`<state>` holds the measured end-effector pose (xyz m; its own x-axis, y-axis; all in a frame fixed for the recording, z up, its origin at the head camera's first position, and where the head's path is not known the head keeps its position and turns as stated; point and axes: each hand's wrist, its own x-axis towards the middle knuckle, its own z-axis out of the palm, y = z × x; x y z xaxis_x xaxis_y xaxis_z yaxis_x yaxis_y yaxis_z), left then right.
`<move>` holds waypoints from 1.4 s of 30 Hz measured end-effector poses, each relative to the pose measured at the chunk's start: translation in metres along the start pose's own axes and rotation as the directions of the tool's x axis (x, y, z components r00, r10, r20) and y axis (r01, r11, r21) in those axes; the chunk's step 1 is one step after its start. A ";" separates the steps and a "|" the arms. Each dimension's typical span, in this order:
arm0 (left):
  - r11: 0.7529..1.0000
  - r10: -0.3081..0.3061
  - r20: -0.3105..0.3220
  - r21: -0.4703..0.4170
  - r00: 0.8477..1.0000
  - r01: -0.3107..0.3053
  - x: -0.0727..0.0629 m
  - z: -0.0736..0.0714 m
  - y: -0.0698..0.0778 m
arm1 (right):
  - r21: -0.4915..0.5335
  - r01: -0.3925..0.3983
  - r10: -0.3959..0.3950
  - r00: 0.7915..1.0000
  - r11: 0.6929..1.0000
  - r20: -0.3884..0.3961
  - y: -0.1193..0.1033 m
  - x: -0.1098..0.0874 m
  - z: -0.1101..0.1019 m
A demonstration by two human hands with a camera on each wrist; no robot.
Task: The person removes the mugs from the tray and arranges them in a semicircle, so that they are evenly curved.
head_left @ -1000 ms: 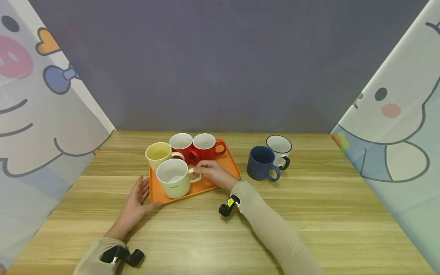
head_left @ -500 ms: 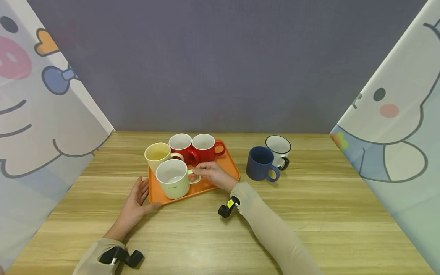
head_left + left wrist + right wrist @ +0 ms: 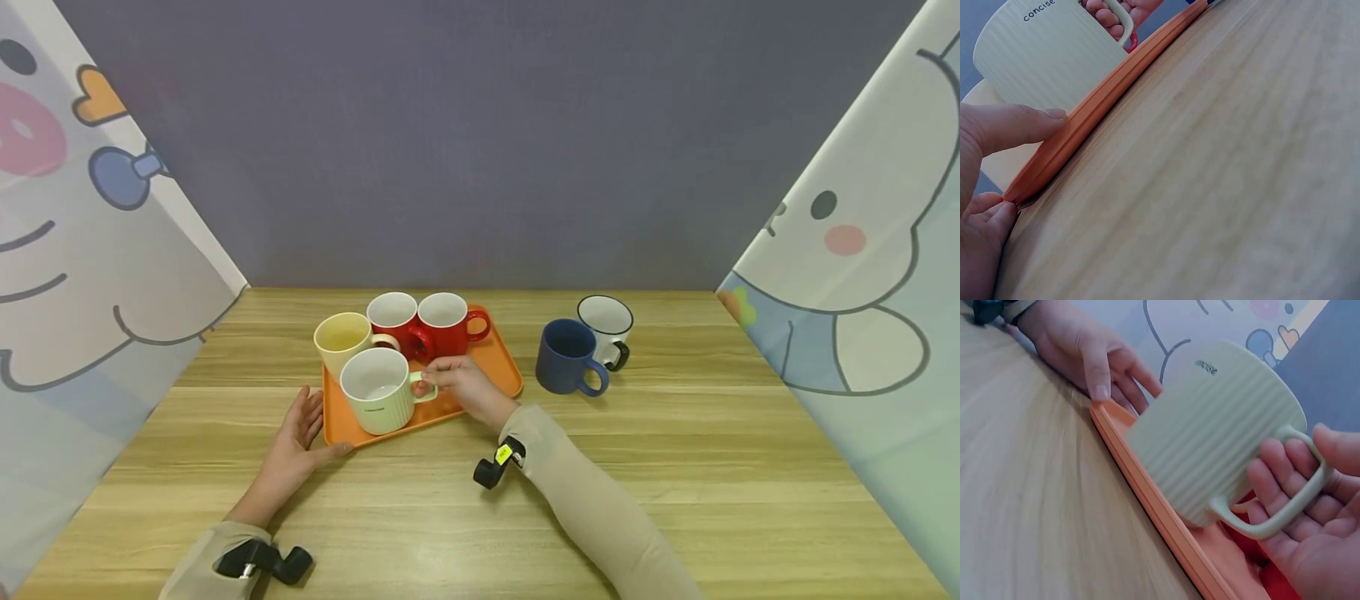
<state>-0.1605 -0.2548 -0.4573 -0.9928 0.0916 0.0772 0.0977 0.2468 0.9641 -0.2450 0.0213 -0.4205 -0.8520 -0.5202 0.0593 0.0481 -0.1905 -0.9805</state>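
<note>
A ribbed pale green mug (image 3: 378, 408) with small lettering stands upright at the front left of an orange tray (image 3: 497, 362). My right hand (image 3: 471, 390) holds its handle, with fingers through the loop and the thumb on top, as the right wrist view shows. At the tray's near left corner, my left hand (image 3: 294, 442) touches the edge, its thumb (image 3: 1029, 125) along the front rim and its fingers beside the left side. Behind the green mug on the tray are a pale yellow mug (image 3: 335, 348) and two red mugs (image 3: 448, 340) with white insides.
To the right of the tray, a dark blue mug (image 3: 558, 368) stands on the wooden table (image 3: 720, 467). A white mug (image 3: 600, 321) with a dark rim and black handle is just behind it. A grey panel (image 3: 480, 150) rises at the table's back edge.
My right wrist has dipped slightly toward the table's front while the hand keeps hold of the mug handle. The green mug, the tray and my left hand stay practically in place.
</note>
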 end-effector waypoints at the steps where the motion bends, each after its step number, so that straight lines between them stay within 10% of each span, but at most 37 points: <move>1: 1.000 0.001 0.000 0.001 1.000 -0.001 0.000 0.000 0.000 | 0.001 -0.004 0.004 1.000 1.000 -0.010 0.000 0.000 0.001; 42: 1.000 0.009 0.003 -0.007 1.000 -0.009 0.000 0.000 0.000 | 0.184 0.038 -0.009 0.988 0.982 -0.156 -0.053 -0.033 -0.026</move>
<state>-0.1604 -0.2547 -0.4574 -0.9917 0.0965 0.0852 0.1062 0.2387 0.9653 -0.2326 0.0700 -0.3754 -0.9233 -0.3822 0.0380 0.1107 -0.3597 -0.9265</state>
